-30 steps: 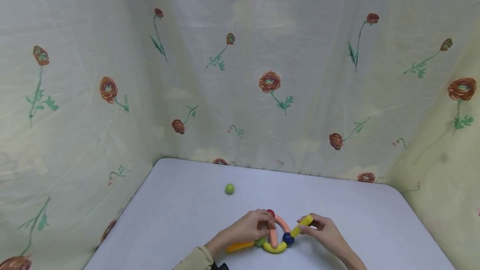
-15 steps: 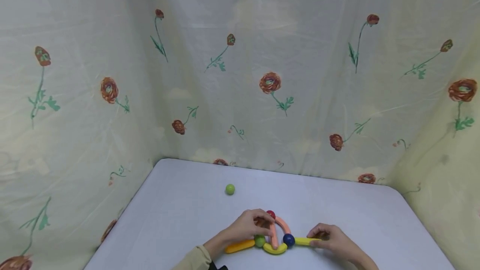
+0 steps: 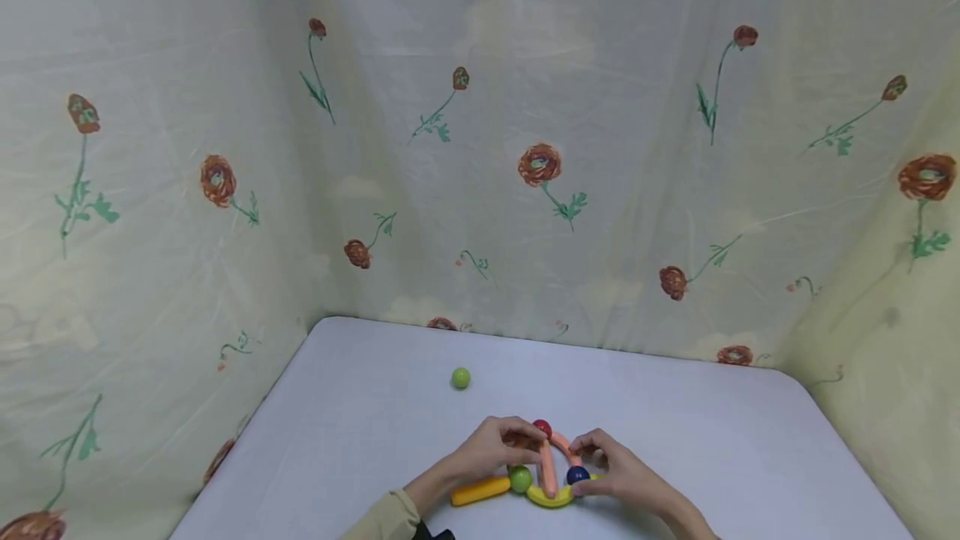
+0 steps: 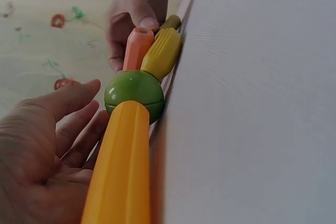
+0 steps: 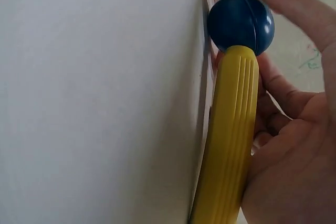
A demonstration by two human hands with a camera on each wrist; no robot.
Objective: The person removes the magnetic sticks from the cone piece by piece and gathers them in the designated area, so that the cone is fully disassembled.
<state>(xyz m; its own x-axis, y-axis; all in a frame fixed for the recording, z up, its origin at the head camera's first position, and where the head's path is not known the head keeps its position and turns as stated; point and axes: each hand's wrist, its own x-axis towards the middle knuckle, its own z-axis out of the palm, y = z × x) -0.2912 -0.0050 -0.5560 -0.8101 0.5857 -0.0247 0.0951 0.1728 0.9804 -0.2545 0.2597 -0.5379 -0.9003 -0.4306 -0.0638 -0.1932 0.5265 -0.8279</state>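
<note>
In the head view, my left hand (image 3: 498, 447) is at the pink straight rod (image 3: 548, 473) and the green ball (image 3: 519, 478). In the left wrist view its thumb and fingers are spread with nothing between them, beside the ball and an orange rod (image 4: 121, 166). My right hand (image 3: 618, 473) reaches around the blue ball (image 3: 577, 475), thumb at its near side, fingertips at a curved pink rod (image 3: 564, 445). The yellow rod (image 5: 228, 129) runs from the blue ball, beside that palm. A curved yellow rod (image 3: 550, 497) links the balls. A red ball (image 3: 542, 428) tops the shape.
A loose green ball (image 3: 461, 377) rests farther back on the white table (image 3: 375, 407). Flower-patterned curtains (image 3: 465, 207) surround the table on its back and both sides.
My right hand lowered the yellow rod until it lay flat out from the blue ball, then let go and slid left to the ball. My left hand has barely moved.
</note>
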